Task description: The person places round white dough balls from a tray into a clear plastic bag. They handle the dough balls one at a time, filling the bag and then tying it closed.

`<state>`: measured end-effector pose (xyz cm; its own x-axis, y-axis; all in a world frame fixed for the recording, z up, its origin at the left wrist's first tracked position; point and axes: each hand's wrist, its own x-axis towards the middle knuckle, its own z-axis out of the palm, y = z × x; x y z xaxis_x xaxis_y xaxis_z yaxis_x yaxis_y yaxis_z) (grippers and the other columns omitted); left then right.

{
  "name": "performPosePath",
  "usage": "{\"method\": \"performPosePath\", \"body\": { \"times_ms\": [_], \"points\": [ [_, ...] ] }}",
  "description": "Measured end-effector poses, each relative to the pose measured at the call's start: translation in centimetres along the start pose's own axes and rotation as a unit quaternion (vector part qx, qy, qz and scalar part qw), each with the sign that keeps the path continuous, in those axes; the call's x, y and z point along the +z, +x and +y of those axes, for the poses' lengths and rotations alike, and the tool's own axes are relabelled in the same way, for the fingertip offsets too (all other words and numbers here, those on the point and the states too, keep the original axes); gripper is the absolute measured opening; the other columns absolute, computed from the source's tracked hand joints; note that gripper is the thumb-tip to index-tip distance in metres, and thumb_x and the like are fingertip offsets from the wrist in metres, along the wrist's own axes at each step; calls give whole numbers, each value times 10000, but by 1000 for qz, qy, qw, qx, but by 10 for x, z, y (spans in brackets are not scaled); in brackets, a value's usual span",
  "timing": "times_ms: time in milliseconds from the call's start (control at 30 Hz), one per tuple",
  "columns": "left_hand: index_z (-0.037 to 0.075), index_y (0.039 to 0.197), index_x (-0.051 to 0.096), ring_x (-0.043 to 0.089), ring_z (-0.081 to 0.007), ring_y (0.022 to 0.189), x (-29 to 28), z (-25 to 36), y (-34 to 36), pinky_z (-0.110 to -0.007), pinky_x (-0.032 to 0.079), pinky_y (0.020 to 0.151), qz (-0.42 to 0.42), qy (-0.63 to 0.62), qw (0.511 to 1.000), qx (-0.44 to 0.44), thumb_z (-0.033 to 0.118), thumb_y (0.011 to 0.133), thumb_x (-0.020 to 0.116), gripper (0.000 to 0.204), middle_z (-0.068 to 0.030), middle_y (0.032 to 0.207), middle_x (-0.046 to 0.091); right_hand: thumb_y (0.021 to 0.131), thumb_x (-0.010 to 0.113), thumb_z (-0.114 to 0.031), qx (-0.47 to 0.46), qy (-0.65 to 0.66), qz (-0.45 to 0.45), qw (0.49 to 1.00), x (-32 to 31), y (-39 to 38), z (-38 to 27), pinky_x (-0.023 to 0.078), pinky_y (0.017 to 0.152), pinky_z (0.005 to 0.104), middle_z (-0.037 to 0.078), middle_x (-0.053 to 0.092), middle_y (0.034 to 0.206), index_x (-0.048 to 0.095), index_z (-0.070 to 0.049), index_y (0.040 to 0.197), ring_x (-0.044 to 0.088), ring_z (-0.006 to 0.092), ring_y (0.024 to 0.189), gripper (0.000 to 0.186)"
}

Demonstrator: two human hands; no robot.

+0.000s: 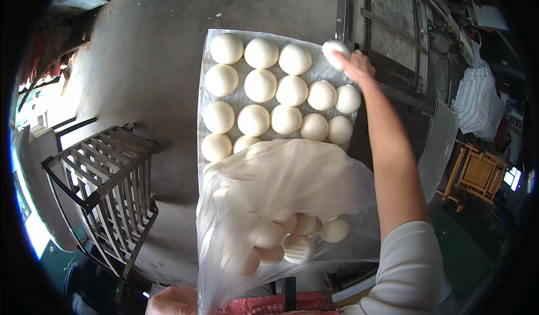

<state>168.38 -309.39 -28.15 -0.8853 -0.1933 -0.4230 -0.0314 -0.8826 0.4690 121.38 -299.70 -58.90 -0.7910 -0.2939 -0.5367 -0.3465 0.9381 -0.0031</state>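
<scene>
At the far right corner of a flat board (325, 71), my right hand (355, 66) is closed on a white steamed bun (335, 54). Similar smooth round buns (260, 85) lie in rows across the board's far half. A large clear plastic bag (281, 174) covers the near half, overlapping the nearest row. Several more buns (298, 249) are heaped inside it, one showing a ridged underside. At the lower edge, my left hand (173, 301) is closed by the bag's near left side, gripping the plastic; its fingers are partly cut off by the frame.
A slatted metal rack (106, 180) stands on the concrete floor (146, 51) to the left. Over on the right are a small wooden chair (477, 170) and a striped bag (474, 99). Metal framework (393, 23) rises beyond the board's far right corner.
</scene>
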Motion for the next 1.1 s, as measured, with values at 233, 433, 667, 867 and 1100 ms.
{"method": "performPosePath", "body": {
  "times_ms": [233,433,667,867,1100],
  "points": [
    [-229,1291,203,271,-79,329,26,-1,-17,-260,206,317,50,-50,997,38,42,881,444,547,-24,427,321,783,456,-664,-95,489,17,867,-77,-8,68,398,943,385,157,534,1229,504,16,1223,523,234,1120,811],
    [-29,1426,-3,221,-54,376,82,9,-2,-216,188,368,165,-77,982,-56,92,912,424,679,9,462,277,833,578,-398,-309,513,-466,651,-135,-315,80,366,1009,393,187,456,1300,477,18,1230,418,269,1233,584],
    [-35,1429,61,199,-60,338,74,1,-47,-238,145,334,112,-76,988,-76,90,931,407,619,-11,438,256,766,683,-442,-441,-23,-204,874,-42,-372,33,275,1059,490,303,266,1389,472,81,1209,208,398,1342,718],
    [-97,1367,256,326,-82,448,55,-4,-65,-241,238,445,120,-75,987,-80,65,915,457,520,-31,540,427,759,703,-384,-258,494,-393,731,-74,-201,21,514,786,386,214,562,1152,535,24,1164,546,268,1116,599],
    [-83,1372,269,285,-69,354,25,-6,-56,-262,209,367,2,-21,999,-28,219,943,472,563,12,462,361,563,762,-578,-29,-28,66,997,94,-111,9,207,937,748,116,96,1498,342,-98,1352,-23,349,1385,1014]
  ]
}}
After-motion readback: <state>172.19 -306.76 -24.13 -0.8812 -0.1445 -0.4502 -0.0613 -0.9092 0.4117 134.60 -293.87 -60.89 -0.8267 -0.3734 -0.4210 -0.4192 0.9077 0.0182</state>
